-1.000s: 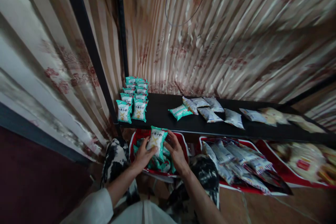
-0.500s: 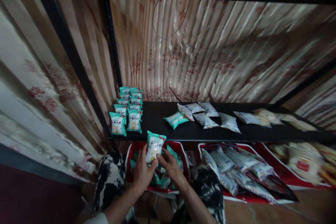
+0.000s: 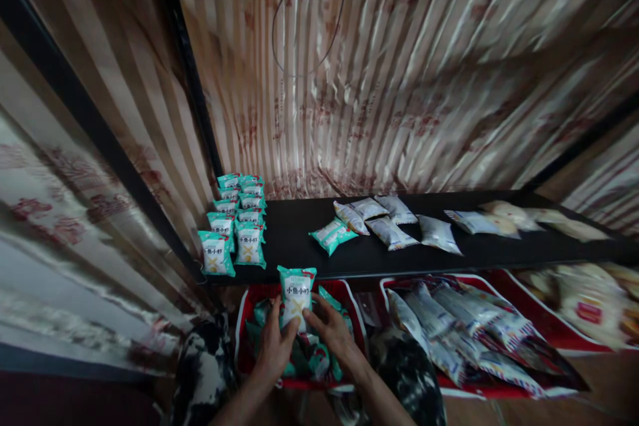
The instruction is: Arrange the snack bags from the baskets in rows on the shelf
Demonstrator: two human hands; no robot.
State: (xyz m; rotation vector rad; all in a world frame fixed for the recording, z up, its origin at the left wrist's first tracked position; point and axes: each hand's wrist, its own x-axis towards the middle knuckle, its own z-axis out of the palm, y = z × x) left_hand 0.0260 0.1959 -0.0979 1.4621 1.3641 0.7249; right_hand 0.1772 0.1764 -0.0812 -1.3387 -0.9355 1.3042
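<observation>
Between both hands, a teal and white snack bag (image 3: 296, 293) stands upright above a red basket (image 3: 357, 319) of similar teal bags. My left hand (image 3: 273, 339) is closed on its lower left side, the thumb across the front. My right hand (image 3: 333, 329) grips the lower right side, thumb on the front and fingers partly behind it. On the black shelf's left end, teal snack bags (image 3: 250, 244) stand in two rows, one behind another. A lone teal bag (image 3: 331, 234) lies flat farther right.
Several silvery white packets (image 3: 392, 233) and pale bags (image 3: 509, 216) lie along the black shelf (image 3: 294, 213). Below it, a second red basket (image 3: 479, 391) holds silver packets, with another basket of pale packages (image 3: 584, 299) beyond. A black post (image 3: 192, 80) and striped curtain (image 3: 319, 106) bound the left and back.
The view has shifted slightly, so the shelf's left end sits lower and farther left. Both hands still hold the same snack bag, now more upright and facing me.
</observation>
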